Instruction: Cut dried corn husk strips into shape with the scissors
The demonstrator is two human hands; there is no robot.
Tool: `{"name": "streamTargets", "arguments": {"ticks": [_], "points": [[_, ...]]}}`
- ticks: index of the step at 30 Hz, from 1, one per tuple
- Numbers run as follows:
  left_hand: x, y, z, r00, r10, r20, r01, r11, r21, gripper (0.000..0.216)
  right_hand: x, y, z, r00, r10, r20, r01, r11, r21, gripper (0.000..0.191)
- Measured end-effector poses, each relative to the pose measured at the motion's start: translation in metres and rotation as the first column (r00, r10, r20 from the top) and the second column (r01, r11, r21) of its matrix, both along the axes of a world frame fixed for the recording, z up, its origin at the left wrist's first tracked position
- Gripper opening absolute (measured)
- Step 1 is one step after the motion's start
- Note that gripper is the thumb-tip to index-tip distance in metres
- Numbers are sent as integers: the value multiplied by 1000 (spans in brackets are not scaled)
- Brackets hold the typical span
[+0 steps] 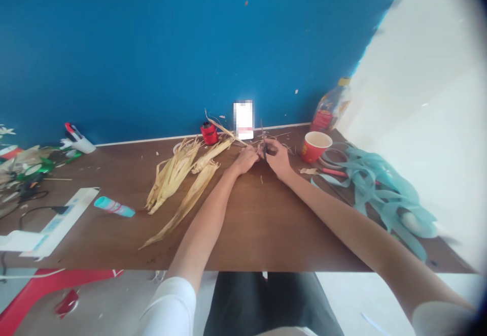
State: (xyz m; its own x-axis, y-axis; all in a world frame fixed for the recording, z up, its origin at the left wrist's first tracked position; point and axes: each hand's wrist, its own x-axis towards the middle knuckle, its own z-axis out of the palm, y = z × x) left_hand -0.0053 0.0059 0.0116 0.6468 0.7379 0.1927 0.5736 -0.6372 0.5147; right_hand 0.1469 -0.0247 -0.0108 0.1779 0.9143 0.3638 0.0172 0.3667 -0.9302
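Beside papery, tapering husks [174,176], the right grip [278,157] clasps dark scissors [265,151], left grip [247,160] unclear.

Your top [287,332] is white, its short sleeves [171,300] ending near the elbows; the left one shows a hem line. Your trousers [270,305] are dark, almost black. Forearms [211,219] and hands [246,160] are bare.

The brown table [251,239] carries husks [173,176] left of its middle, a power strip [63,222] near its front edge, a cup [316,145] (red, upright) and bottle [329,110] toward the far right corner, and ribbon [384,176] along the right edge.
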Motion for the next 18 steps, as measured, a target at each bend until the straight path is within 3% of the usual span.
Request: {"name": "streamTargets", "arguments": {"ticks": [5, 10, 18], "points": [[1, 2, -4, 999, 21, 29, -21, 1000, 10, 28, -1, -2, 3, 998, -48, 27, 48, 999, 9, 43], [-1, 1, -6, 985, 48, 165, -61, 995, 77, 11, 1, -2, 2, 995, -70, 69, 71, 997, -19, 42], [-1, 1, -8, 961, 72, 265, -71, 997, -12, 18, 3, -3, 1, 974, -134, 185, 137, 991, -2, 42]]}}
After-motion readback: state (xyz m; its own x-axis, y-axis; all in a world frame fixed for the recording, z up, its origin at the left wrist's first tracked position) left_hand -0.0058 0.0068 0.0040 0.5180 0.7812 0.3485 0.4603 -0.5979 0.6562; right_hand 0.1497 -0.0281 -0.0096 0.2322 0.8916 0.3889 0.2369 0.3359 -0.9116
